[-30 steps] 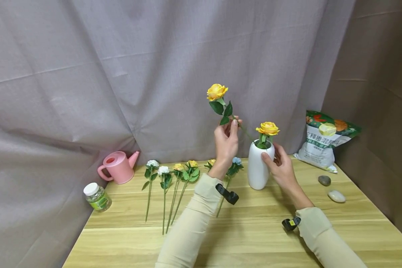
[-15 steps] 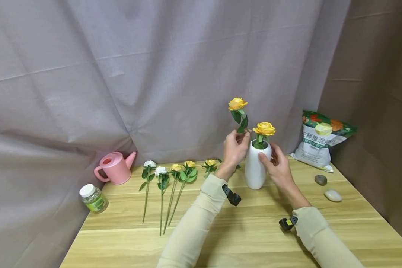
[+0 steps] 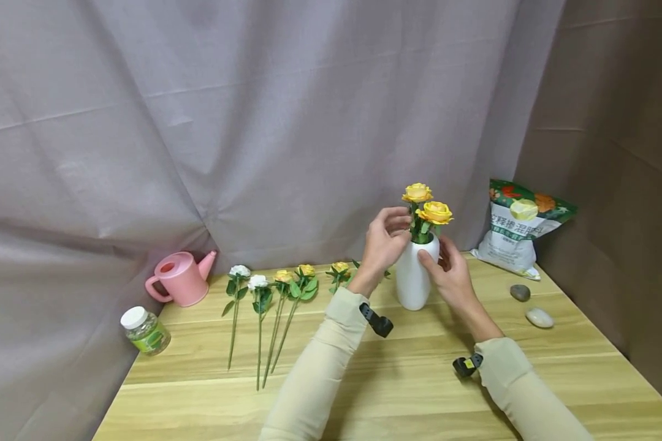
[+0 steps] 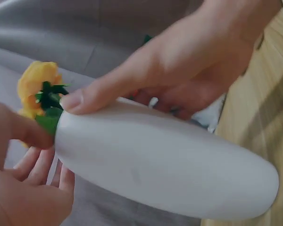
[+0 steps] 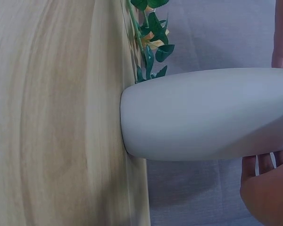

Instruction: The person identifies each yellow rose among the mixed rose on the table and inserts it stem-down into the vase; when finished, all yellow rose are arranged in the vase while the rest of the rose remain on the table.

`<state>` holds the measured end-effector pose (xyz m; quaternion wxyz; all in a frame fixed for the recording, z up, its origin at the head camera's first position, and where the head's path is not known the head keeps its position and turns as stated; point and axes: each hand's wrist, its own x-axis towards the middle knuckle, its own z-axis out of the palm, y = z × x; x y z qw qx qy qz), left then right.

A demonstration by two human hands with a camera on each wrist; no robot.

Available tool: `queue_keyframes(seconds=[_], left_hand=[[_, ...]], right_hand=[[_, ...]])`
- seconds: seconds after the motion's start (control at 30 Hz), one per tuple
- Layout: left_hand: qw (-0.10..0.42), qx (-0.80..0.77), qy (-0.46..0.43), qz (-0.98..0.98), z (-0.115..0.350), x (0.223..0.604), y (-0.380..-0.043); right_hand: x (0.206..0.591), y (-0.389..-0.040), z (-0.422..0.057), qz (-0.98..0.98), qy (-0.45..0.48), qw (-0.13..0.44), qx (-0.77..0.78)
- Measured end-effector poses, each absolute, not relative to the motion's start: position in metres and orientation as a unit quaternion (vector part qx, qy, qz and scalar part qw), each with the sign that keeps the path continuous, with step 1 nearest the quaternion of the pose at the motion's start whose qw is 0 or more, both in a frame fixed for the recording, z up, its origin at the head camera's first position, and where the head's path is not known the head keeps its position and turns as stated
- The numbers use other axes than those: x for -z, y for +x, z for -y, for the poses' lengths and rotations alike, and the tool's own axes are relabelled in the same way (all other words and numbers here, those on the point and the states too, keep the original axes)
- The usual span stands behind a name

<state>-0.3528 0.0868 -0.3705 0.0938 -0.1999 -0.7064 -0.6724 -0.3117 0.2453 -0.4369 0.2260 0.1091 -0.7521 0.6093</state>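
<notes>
The white vase [image 3: 412,282] stands upright on the table, two yellow roses in its mouth: a rear rose [image 3: 417,193] and a front rose [image 3: 435,213]. My right hand [image 3: 451,278] grips the vase near its top from the right; its thumb lies just below the rim in the left wrist view. At the left of the mouth is my left hand [image 3: 383,242], fingers loosely bent and spread apart from the thumb beside the rear rose. Its thumb [image 4: 35,129] overlaps a green leaf [image 4: 49,120] at the rim. The lower stems are hidden inside the vase.
To the left lie two white roses [image 3: 257,282] and several yellow roses [image 3: 283,277]. A pink watering can [image 3: 182,278] and a lidded jar [image 3: 146,334] are at far left. A printed bag [image 3: 510,229], a dark stone [image 3: 520,293] and a pale stone [image 3: 539,317] are at right.
My left hand has brought the rear rose right and down, its stem going into the vase, and the fingers have loosened. My right hand has kept its grip on the vase.
</notes>
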Motion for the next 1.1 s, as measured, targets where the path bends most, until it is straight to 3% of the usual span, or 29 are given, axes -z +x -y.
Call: queue_keyframes(seconds=[0.2, 0.47, 0.7, 1.1], left_hand=[[0.086, 0.694, -0.204, 0.685, -0.085, 0.368, -0.348], [0.123, 0.64, -0.247, 0.717, -0.086, 0.374, -0.344], [0.166, 0.648, -0.26, 0.696, -0.055, 0.393, -0.347], [0.155, 0.599, -0.132, 0.774, 0.033, 0.447, -0.343]], right_hand=[[0.433, -0.308, -0.243, 0.751, 0.114, 0.226, -0.61], [0.454, -0.327, -0.253, 0.749, 0.11, 0.228, -0.612], [0.455, -0.327, -0.252, 0.757, 0.097, 0.222, -0.607], [0.454, -0.326, -0.252, 0.749, 0.101, 0.225, -0.615]])
